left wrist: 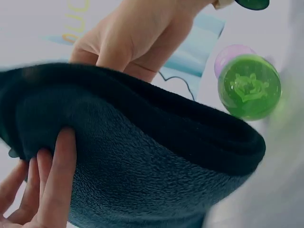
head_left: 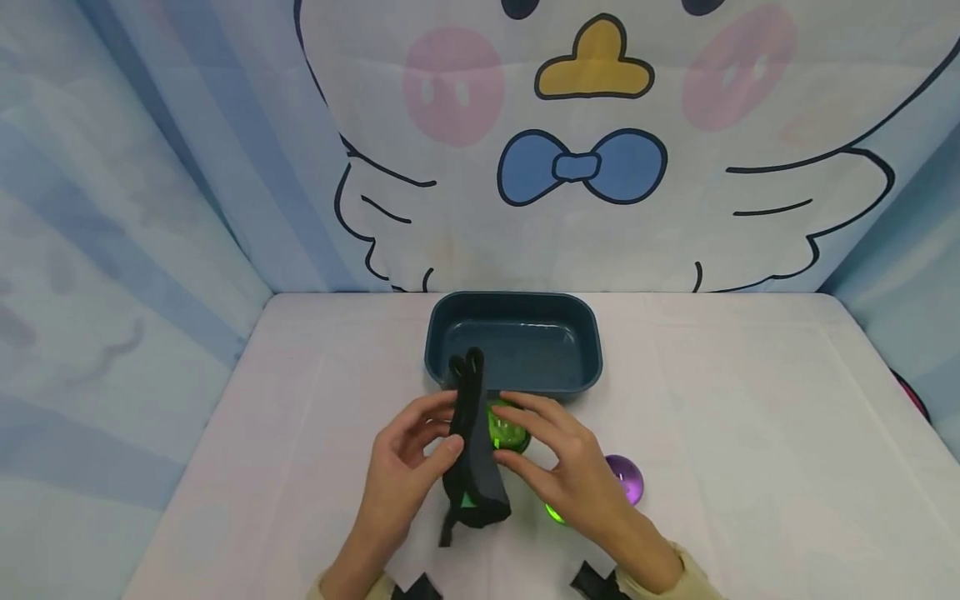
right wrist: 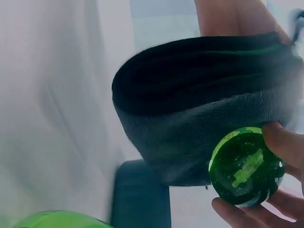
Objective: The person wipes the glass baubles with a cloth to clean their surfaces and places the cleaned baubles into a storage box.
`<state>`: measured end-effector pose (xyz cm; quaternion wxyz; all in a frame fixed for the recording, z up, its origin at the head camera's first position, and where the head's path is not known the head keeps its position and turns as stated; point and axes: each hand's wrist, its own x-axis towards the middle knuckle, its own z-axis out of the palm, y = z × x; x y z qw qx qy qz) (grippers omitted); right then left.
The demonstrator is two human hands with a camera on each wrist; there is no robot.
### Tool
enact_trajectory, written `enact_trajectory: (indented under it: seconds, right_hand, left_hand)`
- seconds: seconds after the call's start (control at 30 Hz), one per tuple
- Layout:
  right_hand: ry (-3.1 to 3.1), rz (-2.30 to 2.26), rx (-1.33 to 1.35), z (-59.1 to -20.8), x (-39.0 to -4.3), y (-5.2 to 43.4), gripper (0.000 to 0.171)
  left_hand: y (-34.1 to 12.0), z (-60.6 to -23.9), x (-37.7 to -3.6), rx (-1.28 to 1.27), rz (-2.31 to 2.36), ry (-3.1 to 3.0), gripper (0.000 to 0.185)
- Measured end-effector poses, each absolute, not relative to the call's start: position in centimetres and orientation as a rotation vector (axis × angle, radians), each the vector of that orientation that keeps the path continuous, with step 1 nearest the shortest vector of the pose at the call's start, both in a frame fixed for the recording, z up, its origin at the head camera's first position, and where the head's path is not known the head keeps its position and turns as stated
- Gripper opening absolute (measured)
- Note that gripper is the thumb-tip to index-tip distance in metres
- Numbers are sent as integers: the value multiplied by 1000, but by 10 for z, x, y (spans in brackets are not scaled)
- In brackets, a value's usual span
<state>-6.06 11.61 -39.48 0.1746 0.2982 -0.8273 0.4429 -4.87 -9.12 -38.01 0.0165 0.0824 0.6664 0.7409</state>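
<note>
My left hand [head_left: 401,467] holds a dark, fuzzy cloth pouch [head_left: 480,475] with black cord loops at its far end. In the left wrist view its fingers [left wrist: 61,175] press against the textured side of the pouch. Between fingertips and thumb, my right hand [head_left: 566,467] pinches a clear green ball [right wrist: 244,168] with a small pale figure inside, close against the pouch's side. A second green ball [left wrist: 249,87] and a purple ball [head_left: 626,479] lie on the table, partly behind my right hand in the head view.
A dark blue rectangular basin [head_left: 585,383] stands just beyond my hands on the white tabletop [head_left: 750,417]. Printed curtains [head_left: 187,150] hang behind the table and along its sides. Black straps [head_left: 600,581] show near both wrists.
</note>
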Motion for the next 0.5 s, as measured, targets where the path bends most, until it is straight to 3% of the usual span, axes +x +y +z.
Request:
enact_trajectory:
  seconds: [0.17, 0.5]
  right_hand:
    - [-2321, 1217, 848, -394, -60, 118, 55]
    - [-2277, 1253, 874, -394, -61, 118, 56]
  left_hand:
    - [-93, -383, -49, 353, 2257, 1995, 35]
    - [-96, -392, -49, 581, 2214, 2099, 44]
